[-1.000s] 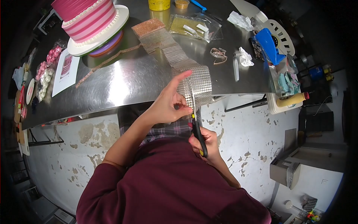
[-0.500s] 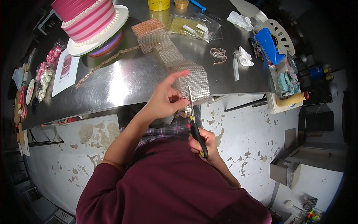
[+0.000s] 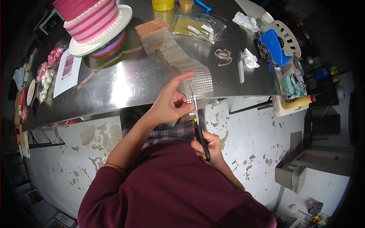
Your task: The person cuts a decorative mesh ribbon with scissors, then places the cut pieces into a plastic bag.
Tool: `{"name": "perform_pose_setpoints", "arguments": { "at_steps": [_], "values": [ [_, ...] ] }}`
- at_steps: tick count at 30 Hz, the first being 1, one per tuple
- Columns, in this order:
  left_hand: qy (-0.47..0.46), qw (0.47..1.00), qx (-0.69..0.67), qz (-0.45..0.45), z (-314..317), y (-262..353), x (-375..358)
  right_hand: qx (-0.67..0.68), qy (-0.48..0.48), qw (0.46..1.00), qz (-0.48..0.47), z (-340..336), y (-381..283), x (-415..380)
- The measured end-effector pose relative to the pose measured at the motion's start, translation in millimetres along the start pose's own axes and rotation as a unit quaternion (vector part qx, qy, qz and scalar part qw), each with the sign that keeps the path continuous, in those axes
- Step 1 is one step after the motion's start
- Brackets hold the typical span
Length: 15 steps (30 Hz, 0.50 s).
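A wide rhinestone mesh ribbon [image 3: 201, 81] runs from the table over its front edge, its lower end hanging above my lap. My left hand [image 3: 167, 104] pinches it between thumb and a finger along its left side, the index finger stretched out across the top. In my right hand [image 3: 212, 146] are scissors [image 3: 200, 138] with black and yellow handles. Their blades point up and away from me and lie at the ribbon, just right of my left thumb. How far the blades are apart is hard to see.
A pink striped cake [image 3: 95, 24] stands on a turntable at the back left, near a printed picture [image 3: 67, 74]. A thin rhinestone strip [image 3: 110, 65] lies mid-table. Further right are a bag of gold mesh [image 3: 192, 27], a tangled strip [image 3: 223, 57], crumpled paper [image 3: 251, 59] and a blue scoop [image 3: 274, 47].
Both hands keep nearly the same place and grip. The ribbon's hanging part and the scissor blades have shifted very slightly.
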State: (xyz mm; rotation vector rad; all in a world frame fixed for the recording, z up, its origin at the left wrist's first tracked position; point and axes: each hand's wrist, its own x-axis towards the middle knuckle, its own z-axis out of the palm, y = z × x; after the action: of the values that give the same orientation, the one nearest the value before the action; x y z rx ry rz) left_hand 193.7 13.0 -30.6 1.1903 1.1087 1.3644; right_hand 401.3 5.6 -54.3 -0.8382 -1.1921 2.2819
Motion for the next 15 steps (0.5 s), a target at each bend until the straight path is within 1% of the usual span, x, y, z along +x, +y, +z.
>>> {"name": "perform_pose_setpoints", "arguments": {
  "at_steps": [3,6,8,11,15],
  "values": [
    [-0.005,1.0,-0.01,-0.002,-0.1,1.8,-0.4,0.014,-0.011,1.0,0.003,-0.5,-1.8,-0.9],
    [-0.021,0.999,-0.034,-0.031,1.4,-2.3,-2.7,0.049,-0.008,0.999,0.005,0.6,-1.6,0.3],
    [-0.024,0.999,-0.038,-0.03,2.2,-2.7,-3.5,0.052,-0.005,0.999,0.004,0.4,-1.7,1.4],
    [-0.017,1.0,-0.025,0.0,3.7,1.1,-2.8,0.044,-0.015,0.999,-0.008,0.2,-1.7,1.7],
    [-0.026,0.999,-0.029,0.0,2.2,-0.9,-2.5,0.022,0.01,1.0,0.007,3.3,-3.8,0.3]
  ]
}}
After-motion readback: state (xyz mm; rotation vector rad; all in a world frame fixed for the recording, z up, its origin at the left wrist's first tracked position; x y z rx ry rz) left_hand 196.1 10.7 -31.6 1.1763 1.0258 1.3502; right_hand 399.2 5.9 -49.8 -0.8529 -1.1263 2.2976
